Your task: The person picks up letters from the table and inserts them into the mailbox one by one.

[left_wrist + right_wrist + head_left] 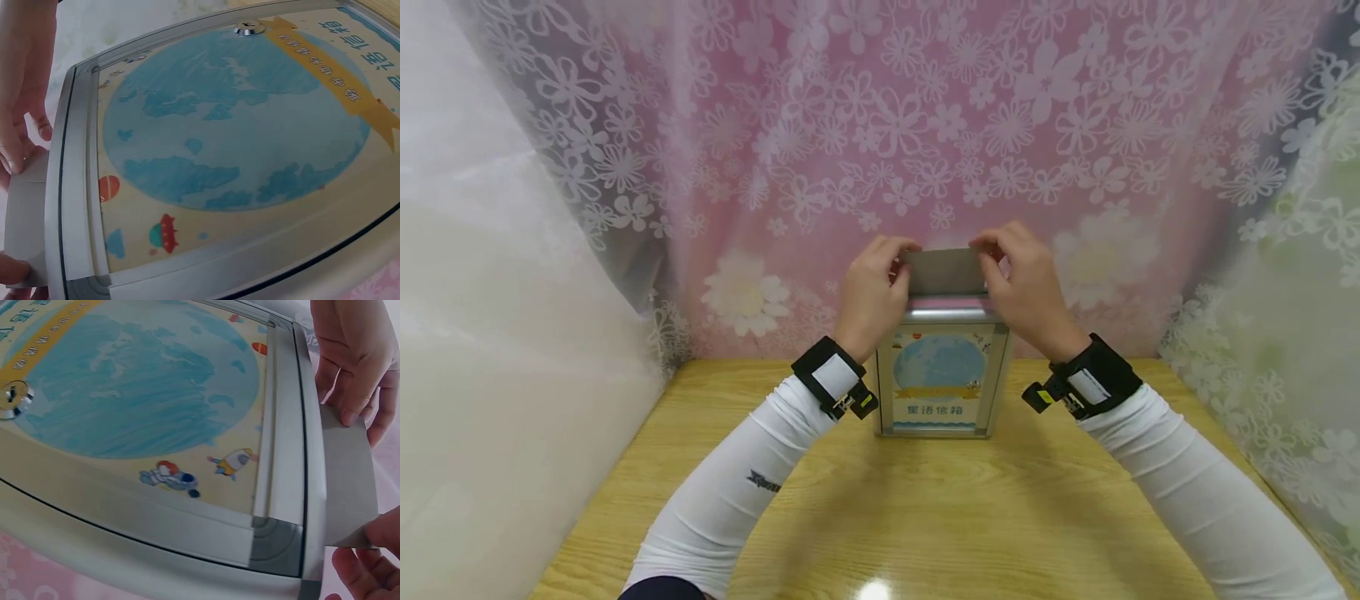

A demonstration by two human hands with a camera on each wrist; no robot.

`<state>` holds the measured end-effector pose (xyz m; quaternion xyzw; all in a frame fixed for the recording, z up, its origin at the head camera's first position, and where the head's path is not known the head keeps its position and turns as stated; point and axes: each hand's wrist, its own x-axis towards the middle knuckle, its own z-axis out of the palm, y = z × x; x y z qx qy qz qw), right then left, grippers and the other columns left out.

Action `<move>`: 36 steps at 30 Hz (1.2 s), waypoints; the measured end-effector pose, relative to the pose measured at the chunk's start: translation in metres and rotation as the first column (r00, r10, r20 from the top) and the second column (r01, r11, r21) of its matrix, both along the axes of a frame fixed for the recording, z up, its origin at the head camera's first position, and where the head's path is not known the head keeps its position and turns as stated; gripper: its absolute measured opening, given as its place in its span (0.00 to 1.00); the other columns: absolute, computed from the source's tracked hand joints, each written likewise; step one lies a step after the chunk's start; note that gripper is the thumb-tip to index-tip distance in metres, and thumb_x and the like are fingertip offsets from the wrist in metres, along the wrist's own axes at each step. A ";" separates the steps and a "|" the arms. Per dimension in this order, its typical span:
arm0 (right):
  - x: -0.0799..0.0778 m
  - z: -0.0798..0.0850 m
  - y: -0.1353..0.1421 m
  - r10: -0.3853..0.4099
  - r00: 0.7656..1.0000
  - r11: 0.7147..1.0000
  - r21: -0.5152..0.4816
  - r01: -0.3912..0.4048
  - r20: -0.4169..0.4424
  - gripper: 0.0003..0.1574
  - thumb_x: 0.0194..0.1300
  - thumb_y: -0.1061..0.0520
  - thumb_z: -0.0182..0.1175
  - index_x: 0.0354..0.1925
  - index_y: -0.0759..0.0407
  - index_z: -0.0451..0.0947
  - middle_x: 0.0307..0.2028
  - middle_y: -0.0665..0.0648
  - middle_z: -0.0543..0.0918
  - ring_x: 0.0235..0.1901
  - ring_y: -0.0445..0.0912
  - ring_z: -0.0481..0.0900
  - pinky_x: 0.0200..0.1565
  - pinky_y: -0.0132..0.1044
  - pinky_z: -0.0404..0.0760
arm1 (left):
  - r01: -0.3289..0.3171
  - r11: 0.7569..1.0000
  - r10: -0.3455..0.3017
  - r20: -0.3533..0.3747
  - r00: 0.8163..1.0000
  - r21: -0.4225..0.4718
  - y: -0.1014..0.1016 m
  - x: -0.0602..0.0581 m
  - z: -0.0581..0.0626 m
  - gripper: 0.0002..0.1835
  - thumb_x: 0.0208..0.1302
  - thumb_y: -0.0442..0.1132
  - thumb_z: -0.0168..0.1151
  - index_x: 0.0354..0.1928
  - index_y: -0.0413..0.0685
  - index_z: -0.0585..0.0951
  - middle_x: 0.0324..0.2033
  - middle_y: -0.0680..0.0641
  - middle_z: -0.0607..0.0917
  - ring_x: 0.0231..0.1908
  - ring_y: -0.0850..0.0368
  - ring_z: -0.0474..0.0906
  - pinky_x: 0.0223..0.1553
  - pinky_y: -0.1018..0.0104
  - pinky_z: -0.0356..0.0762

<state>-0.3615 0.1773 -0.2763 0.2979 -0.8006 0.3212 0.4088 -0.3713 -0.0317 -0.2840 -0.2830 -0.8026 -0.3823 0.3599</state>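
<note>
A tall silver-framed mailbox (pixel 940 367) stands upright on the table, its front printed with a blue globe and a yellow ribbon. A flat grey card (pixel 946 272) sticks up from behind its top edge; its lower part is hidden by the frame. My left hand (pixel 872 287) pinches the card's left edge between thumb and fingers. At the opposite edge, my right hand (pixel 1026 287) pinches it the same way. Both wrist views show the card (pixel 349 481) against the mailbox's top end. A round metal lock (pixel 249 27) sits on the front panel.
The wooden table (pixel 880 508) extends in front of the mailbox and to both sides. Behind hangs a pink floral curtain (pixel 880 125), close to the mailbox. A white sheet (pixel 512 333) borders the left side, and a pale flowered curtain (pixel 1285 317) the right.
</note>
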 end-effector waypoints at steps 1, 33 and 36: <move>0.000 -0.002 0.000 -0.004 1.000 1.000 0.005 0.004 0.010 0.11 0.64 0.69 0.55 0.45 0.67 0.78 0.35 0.59 0.76 0.35 0.45 0.70 0.33 0.44 0.70 | -0.003 1.000 0.003 0.007 1.000 -0.007 0.000 0.000 -0.002 0.13 0.61 0.27 0.58 0.46 0.47 0.81 0.36 0.51 0.78 0.34 0.64 0.72 0.33 0.68 0.77; 0.004 -0.024 0.002 -0.154 0.948 0.983 0.139 0.119 0.279 0.09 0.64 0.59 0.58 0.36 0.59 0.85 0.43 0.57 0.81 0.44 0.52 0.67 0.48 0.58 0.59 | -0.147 0.916 0.207 0.127 0.970 -0.373 -0.005 0.002 -0.014 0.12 0.67 0.38 0.53 0.37 0.57 0.87 0.31 0.55 0.76 0.33 0.59 0.66 0.39 0.58 0.65; 0.003 -0.024 0.001 -0.152 0.948 0.984 0.137 0.117 0.280 0.09 0.64 0.59 0.57 0.36 0.59 0.85 0.43 0.57 0.81 0.44 0.53 0.67 0.49 0.59 0.59 | -0.147 0.918 0.203 0.119 0.972 -0.367 -0.006 0.001 -0.014 0.12 0.67 0.37 0.53 0.37 0.57 0.87 0.30 0.55 0.76 0.33 0.58 0.66 0.39 0.58 0.65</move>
